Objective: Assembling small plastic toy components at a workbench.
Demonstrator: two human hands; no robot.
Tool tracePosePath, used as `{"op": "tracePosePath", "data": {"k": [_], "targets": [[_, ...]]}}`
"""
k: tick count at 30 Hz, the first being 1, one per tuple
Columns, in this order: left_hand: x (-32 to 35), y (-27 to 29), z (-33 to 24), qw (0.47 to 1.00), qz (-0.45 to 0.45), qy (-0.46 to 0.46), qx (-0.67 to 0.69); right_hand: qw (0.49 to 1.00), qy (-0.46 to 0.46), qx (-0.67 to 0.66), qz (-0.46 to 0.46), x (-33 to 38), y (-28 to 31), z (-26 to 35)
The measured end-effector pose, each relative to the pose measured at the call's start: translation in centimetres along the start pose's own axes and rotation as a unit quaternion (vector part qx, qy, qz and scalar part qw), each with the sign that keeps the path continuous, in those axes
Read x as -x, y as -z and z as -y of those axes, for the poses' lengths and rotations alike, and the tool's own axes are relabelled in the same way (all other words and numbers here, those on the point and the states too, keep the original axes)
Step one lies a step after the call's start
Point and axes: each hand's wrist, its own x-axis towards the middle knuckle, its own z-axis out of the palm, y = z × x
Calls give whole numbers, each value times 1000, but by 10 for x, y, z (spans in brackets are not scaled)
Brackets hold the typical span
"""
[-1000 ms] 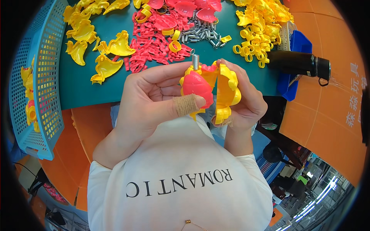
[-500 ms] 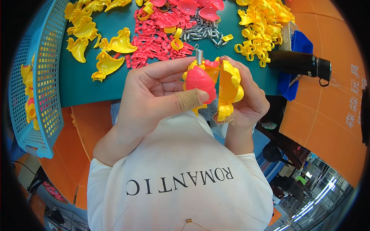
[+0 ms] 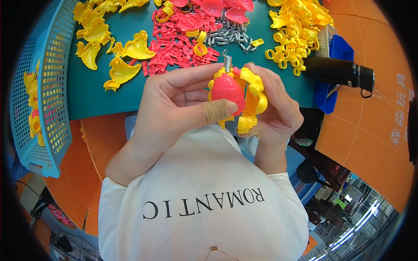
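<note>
My left hand (image 3: 174, 106) and my right hand (image 3: 274, 113) hold one small plastic toy (image 3: 235, 98) between them, close above my chest. The toy has a red rounded piece in front and yellow shell pieces behind and to the right. A small metal spring (image 3: 227, 58) sticks up from its top. My left thumb, wrapped in tan tape, presses on the red piece. My right fingers curl around the yellow shell from the right.
On the teal table (image 3: 109, 93) lie loose yellow shells (image 3: 130, 52), red parts (image 3: 183, 30), metal springs (image 3: 230, 37) and yellow rings (image 3: 291, 35). A blue mesh basket (image 3: 48, 87) with parts stands left. A black cylinder (image 3: 337, 71) lies on a blue tray (image 3: 337, 52) right.
Both hands have shifted slightly with the toy; the red piece sits a little more squarely under my left thumb. The grip is the same.
</note>
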Motion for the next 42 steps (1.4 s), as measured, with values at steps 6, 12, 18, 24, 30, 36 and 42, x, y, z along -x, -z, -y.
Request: {"op": "tracePosePath", "data": {"k": [6, 12, 18, 24, 30, 36, 42], "targets": [[1, -1, -2, 1000, 16, -5, -8, 998, 31, 49, 20, -4, -3, 1], [2, -5, -3, 999, 42, -8, 33, 999, 18, -15, -29, 8, -8, -8], [6, -4, 8, 998, 40, -27, 28, 978, -37, -202, -42, 4, -9, 4], [8, -4, 7, 994, 77, -67, -33, 969, -116, -208, -62, 8, -7, 28], [11, -3, 5, 988, 77, -96, -92, 971, -78, -219, -55, 17, -14, 22], [15, -1, 2, 969, 86, -139, -185, 965, -51, -255, -47, 23, -16, 12], [11, -4, -2, 942, 111, -131, -290, 959, 6, -274, -72, 22, -28, 0]]}}
